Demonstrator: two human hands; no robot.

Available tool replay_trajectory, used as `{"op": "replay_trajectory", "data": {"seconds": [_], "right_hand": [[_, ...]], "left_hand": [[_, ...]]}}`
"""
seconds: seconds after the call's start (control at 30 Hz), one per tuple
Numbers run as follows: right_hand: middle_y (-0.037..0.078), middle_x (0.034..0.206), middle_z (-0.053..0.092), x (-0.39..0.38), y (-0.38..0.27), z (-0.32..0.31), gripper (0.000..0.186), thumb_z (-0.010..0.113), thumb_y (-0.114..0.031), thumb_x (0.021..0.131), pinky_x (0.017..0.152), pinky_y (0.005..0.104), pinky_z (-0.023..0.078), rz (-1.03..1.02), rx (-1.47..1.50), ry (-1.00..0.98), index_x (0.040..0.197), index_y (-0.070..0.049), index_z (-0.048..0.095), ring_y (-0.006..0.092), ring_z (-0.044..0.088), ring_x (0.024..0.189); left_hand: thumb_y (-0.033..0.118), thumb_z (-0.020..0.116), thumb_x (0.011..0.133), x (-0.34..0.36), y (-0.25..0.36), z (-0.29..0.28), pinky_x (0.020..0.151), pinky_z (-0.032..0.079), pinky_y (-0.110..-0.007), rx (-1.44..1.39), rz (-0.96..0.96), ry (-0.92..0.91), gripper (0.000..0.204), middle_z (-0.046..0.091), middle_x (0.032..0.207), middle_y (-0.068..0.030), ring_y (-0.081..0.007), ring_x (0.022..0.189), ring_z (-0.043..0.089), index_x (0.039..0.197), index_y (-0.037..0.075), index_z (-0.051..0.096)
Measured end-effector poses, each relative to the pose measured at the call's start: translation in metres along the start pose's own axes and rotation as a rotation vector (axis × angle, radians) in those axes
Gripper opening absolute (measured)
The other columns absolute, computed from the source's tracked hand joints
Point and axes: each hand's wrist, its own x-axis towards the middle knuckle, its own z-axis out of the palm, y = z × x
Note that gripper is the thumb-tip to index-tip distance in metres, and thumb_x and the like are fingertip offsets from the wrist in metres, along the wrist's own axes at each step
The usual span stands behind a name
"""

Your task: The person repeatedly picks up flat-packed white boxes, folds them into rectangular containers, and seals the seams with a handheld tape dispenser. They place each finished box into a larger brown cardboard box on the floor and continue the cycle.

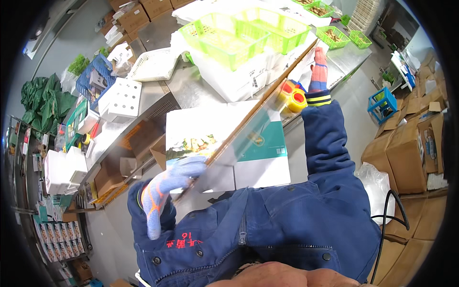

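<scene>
A flat cardboard panel [262,101], seen almost edge-on, slants between my gloved hands over a printed white-and-teal carton [260,174]. At its near end is my left hand [174,184] in a light blue and orange glove, fingers closed against the edge and thumb pointing down. The far end rests against my right hand [318,71], in a reddish glove, whose fingers are straight and pressed together along it. Beside my right wrist sits a yellow and red tape dispenser [296,99]. The panel's face is glary and partly see-through, so its print is unclear.
Bright green baskets [224,40] stand on a white-covered stack at the back. A metal table [186,81] carries a white tray [154,64] and a blue crate [94,76]. Brown cartons [404,153] are piled at right, beside a blue plastic stool [382,105].
</scene>
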Motion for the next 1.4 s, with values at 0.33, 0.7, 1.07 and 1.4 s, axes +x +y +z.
{"op": "replay_trajectory", "data": {"seconds": [0.33, 0.7, 1.07, 1.4], "right_hand": [[0.020, 0.127, 0.044, 0.007, 0.023, 0.012, 0.063, 0.058, -0.029, 0.084, 0.095, 0.0298, 0.035, -0.204, -0.097, -0.080, 0.130, 0.007, 0.035, 0.0237, 0.045, 0.115], [0.013, 0.053, 0.057, 0.013, -0.056, -0.035, 0.058, 0.053, -0.027, 0.072, 0.046, 0.0285, 0.046, 0.090, -0.765, -0.368, 0.124, -0.001, 0.047, 0.0191, 0.055, 0.041], [0.013, 0.108, 0.054, -0.039, -0.113, -0.007, 0.065, 0.047, -0.022, 0.075, 0.086, 0.0307, 0.039, -0.271, -0.763, -1.281, 0.136, -0.004, 0.032, 0.0195, 0.052, 0.098], [0.015, 0.127, 0.046, -0.079, -0.056, 0.082, 0.052, 0.052, -0.013, 0.066, 0.095, 0.0484, 0.034, -0.869, 0.131, -1.899, 0.117, -0.010, 0.055, 0.0404, 0.036, 0.120]], "left_hand": [[0.062, 0.025, 0.087, 0.042, -0.041, 0.013, 0.091, 0.039, -0.052, 0.229, 0.394, -0.032, 0.074, 0.052, 0.113, -0.0268, -0.0469, 0.104, 0.051, 0.107, -0.004, 0.052], [0.053, 0.035, 0.088, 0.065, -0.022, 0.027, 0.069, 0.039, -0.041, 0.478, 0.543, -0.039, 0.056, 0.050, 0.074, -0.0079, -0.0273, 0.079, 0.054, 0.060, 0.007, 0.046], [0.017, 0.058, 0.072, 0.082, -0.065, -0.012, 0.059, 0.033, -0.038, 1.076, -0.233, -0.062, 0.022, 0.046, 0.057, -0.0081, -0.0289, 0.056, 0.045, 0.055, 0.006, 0.050], [0.010, 0.069, 0.071, 0.067, -0.119, 0.002, 0.076, 0.045, -0.031, 0.083, -0.489, 0.198, 0.033, 0.059, 0.092, -0.0065, -0.0188, 0.082, 0.057, 0.102, 0.006, 0.058]]}}
